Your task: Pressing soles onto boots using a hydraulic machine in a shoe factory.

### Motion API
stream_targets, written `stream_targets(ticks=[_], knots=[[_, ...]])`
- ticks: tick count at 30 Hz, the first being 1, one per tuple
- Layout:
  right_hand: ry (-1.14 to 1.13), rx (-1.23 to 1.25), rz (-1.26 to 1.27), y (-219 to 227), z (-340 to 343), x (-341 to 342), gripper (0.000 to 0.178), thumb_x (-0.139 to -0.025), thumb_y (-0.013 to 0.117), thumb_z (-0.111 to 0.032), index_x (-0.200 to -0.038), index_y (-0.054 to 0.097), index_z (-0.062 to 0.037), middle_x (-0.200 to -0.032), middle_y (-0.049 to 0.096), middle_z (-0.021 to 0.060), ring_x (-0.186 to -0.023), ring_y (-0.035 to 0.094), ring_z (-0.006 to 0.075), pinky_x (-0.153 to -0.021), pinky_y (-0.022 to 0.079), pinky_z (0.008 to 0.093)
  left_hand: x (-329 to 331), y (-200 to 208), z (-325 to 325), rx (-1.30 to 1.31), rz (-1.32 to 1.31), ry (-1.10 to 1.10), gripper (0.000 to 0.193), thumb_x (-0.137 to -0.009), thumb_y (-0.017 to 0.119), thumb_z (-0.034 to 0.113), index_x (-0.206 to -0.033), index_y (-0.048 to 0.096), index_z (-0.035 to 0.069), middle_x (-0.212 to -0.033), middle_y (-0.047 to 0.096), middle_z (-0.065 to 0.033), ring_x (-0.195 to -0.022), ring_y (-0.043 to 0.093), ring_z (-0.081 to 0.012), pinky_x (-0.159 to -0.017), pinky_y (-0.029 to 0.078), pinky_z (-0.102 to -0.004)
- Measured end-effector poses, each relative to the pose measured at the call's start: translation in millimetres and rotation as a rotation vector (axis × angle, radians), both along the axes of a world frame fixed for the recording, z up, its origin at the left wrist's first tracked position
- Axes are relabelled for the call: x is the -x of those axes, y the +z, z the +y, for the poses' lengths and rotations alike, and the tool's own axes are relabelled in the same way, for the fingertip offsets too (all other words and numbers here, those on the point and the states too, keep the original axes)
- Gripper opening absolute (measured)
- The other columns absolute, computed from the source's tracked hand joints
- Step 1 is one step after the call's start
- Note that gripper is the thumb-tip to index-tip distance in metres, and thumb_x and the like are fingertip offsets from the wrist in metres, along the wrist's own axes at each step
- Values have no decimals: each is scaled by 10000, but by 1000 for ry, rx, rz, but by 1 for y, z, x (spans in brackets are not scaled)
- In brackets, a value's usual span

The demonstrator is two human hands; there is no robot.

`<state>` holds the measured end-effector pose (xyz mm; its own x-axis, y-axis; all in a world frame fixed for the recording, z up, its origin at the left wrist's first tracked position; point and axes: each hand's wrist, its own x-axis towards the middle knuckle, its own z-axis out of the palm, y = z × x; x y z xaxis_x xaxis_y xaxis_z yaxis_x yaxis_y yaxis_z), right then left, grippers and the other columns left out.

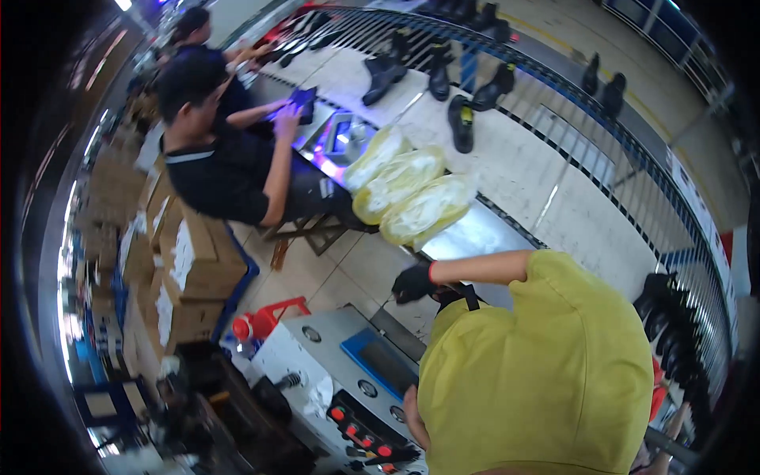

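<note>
Yellow shirt (pixel 546 380) filling the foreground, I'm seeing the machine (pixel 285 352) lying left of both hands, its blue screen (pixel 378 364) slanting lengthwise toward the nearer left hand (pixel 414 416), whose openness and hold I can't tell, while the gloved right hand (pixel 413 285) is hanging half-curled, its hold unclear.

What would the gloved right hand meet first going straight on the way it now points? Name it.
Probably the white machine: the black-gloved right hand points down-left in the picture toward it, though depth is unclear and it might pass above.
</note>
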<state>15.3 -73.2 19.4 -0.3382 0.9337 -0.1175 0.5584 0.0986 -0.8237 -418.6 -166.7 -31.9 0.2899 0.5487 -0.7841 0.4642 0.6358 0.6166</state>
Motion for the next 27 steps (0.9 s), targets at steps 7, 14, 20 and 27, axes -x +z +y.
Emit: stream_targets(ticks=[7,14,20,27], knots=[[-908,-342,-193,32,-36,-289,336,-915,571,-347,-978,674,-34,-981,687,194,-923,649,356,-844,500,432,-7,-17,19,56,788,-438,334,-973,599,356,-1119,642,59,-857,659,-28,-754,619,-121,-631,476,-260],[-1387,-177,-598,-4,-114,-606,339,-908,578,-312,-1124,638,-57,-1001,686,155,-935,657,293,-836,513,404,-79,-54,61,6,1163,-497,349,-962,605,384,-1132,635,81,-877,669,-40,-750,628,-129,-635,482,-266],[-1460,-186,-1005,-15,-112,-700,338,-866,572,-288,-1107,644,-62,-1224,604,208,-1121,584,386,-951,468,470,-57,-39,67,-56,748,-174,472,-918,622,479,-1230,620,126,-958,693,-85,-741,643,-171,-669,510,-331],[-1532,-128,-522,-105,-70,-737,157,-691,686,-129,-771,655,3,-821,649,248,-841,625,413,-783,481,477,-42,-9,51,-171,537,-42,608,-874,639,574,-1329,605,171,-1038,717,-129,-732,658,-213,-704,538,-397]])
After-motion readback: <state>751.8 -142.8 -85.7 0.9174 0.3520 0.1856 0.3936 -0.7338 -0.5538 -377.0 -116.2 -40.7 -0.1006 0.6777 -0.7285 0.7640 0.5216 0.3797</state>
